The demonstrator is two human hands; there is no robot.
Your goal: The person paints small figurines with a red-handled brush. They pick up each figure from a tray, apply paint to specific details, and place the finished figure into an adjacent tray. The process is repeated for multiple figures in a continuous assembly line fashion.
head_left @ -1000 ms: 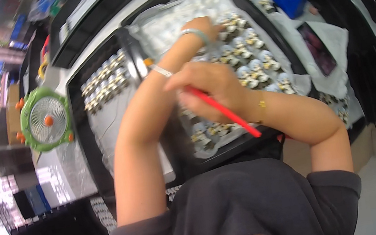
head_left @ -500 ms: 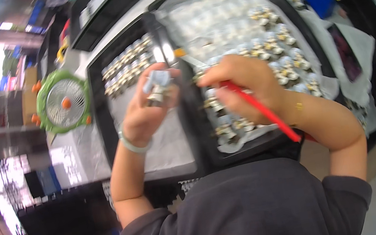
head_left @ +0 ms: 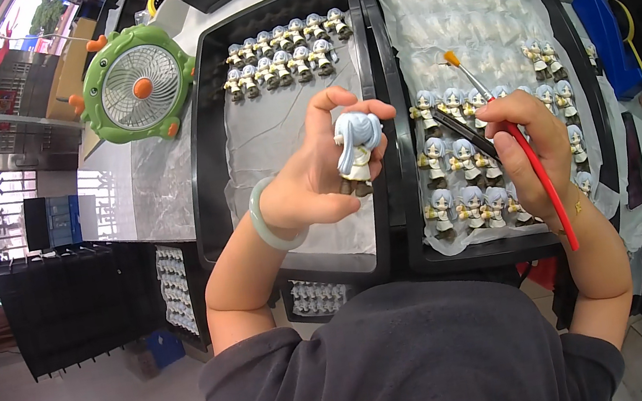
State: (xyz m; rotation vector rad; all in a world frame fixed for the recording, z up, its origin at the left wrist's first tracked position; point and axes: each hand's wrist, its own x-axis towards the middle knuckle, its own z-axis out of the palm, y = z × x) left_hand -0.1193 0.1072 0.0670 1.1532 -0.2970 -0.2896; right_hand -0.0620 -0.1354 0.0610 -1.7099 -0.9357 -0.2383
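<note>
- The left hand [head_left: 317, 184] is gripping a small figurine [head_left: 355, 148] with pale blue hair, fingers curled around its body and the thumb pressing near its head.
- The figurine is being held upright in the air, above the seam between the two black trays, its head tilting slightly toward the right hand.
- A pale green bangle [head_left: 265, 218] is sitting on the left wrist.
- The right hand [head_left: 529, 149] is closing around a red-handled brush [head_left: 509, 131], pinching it like a pen; the orange tip [head_left: 451, 58] is pointing up and away, well apart from the figurine.
- The right hand is hovering over the right tray [head_left: 516, 248], where rows of similar figurines [head_left: 461, 177] are standing on clear plastic sheeting.
- The left tray [head_left: 203, 178] is holding two rows of figurines [head_left: 283, 52] at its far end, with bare sheeting nearer the person.
- A green desk fan [head_left: 136, 83] with an orange hub is standing on the table to the left of the trays.
- A blue box [head_left: 603, 34] is lying to the right of the right tray.
- Another tray of figurines [head_left: 316, 296] is showing below the table edge.
</note>
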